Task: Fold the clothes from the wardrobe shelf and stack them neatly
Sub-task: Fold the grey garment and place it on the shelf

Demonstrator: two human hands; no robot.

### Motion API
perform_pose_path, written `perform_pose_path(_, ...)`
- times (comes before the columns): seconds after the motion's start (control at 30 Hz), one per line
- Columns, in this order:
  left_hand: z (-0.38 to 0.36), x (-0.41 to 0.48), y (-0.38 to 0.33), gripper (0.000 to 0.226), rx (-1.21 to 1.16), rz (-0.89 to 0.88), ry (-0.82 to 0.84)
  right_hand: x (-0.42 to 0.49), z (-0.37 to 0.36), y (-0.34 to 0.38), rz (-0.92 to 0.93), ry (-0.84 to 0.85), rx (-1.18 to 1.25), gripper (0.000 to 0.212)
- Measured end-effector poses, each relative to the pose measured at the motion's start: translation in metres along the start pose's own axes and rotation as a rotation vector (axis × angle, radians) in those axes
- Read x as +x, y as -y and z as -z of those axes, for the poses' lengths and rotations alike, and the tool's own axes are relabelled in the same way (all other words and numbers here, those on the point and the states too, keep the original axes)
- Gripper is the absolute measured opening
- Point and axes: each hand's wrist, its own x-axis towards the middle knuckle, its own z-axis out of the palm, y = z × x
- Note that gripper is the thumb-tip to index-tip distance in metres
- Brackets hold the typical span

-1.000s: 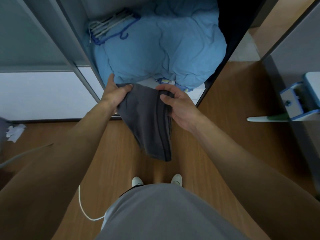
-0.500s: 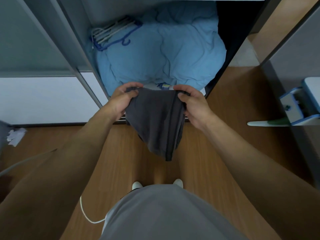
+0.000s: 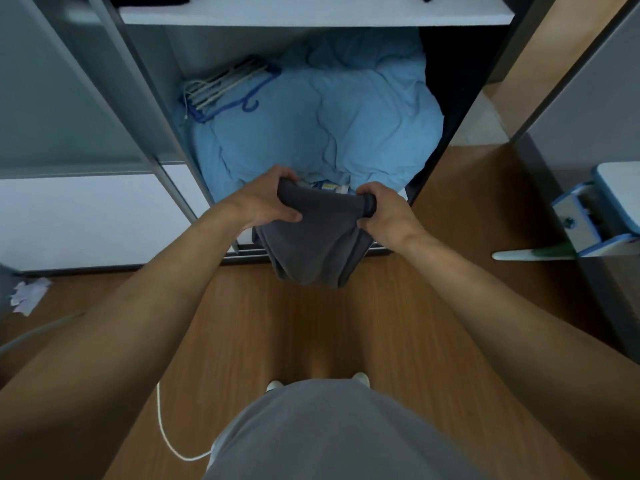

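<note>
A dark grey garment (image 3: 311, 240) hangs folded in the air in front of the open wardrobe. My left hand (image 3: 266, 202) grips its upper left corner and my right hand (image 3: 384, 213) grips its upper right corner, so the top edge is stretched between them. The lower part droops to a rounded end above the floor. Overhead, a white wardrobe shelf (image 3: 311, 15) runs across the top of the view, with dark folded items partly cut off at the frame edge.
A crumpled light blue duvet (image 3: 329, 123) fills the wardrobe bottom, with a bundle of hangers (image 3: 225, 88) on its left. Sliding door panels (image 3: 69, 98) stand at left. Wooden floor (image 3: 311, 323), a white cable (image 3: 166, 431), crumpled paper (image 3: 27, 296) and a blue-white furniture edge (image 3: 595, 216) at right.
Both hands have risen and moved toward the wardrobe with the garment. The hanging part is shorter and more bunched. My view has tilted up, bringing the shelf into sight.
</note>
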Motion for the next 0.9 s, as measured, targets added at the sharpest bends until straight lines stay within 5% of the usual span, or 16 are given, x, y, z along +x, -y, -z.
perform_pose_path(0.2, -0.007, 0.003, 0.007, 0.05, 0.365, 0.014, -0.178, 0.007, 0.004, -0.006, 0.058, -0.168, -0.211, 0.026)
perform_pose_path(0.33, -0.003, -0.002, 0.012, 0.029, 0.553, 0.034, -0.295, 0.008, 0.01, -0.007, 0.064, -0.2, 0.009, 0.023)
perform_pose_path(0.6, -0.002, -0.02, 0.029, 0.013, -0.252, 0.088, -0.293, -0.004, 0.019, 0.011, -0.011, -0.016, 0.413, 0.011)
perform_pose_path(0.9, -0.016, -0.026, -0.029, 0.027, -0.896, 0.078, -0.364, -0.013, 0.036, -0.002, 0.034, 0.051, 0.92, 0.031)
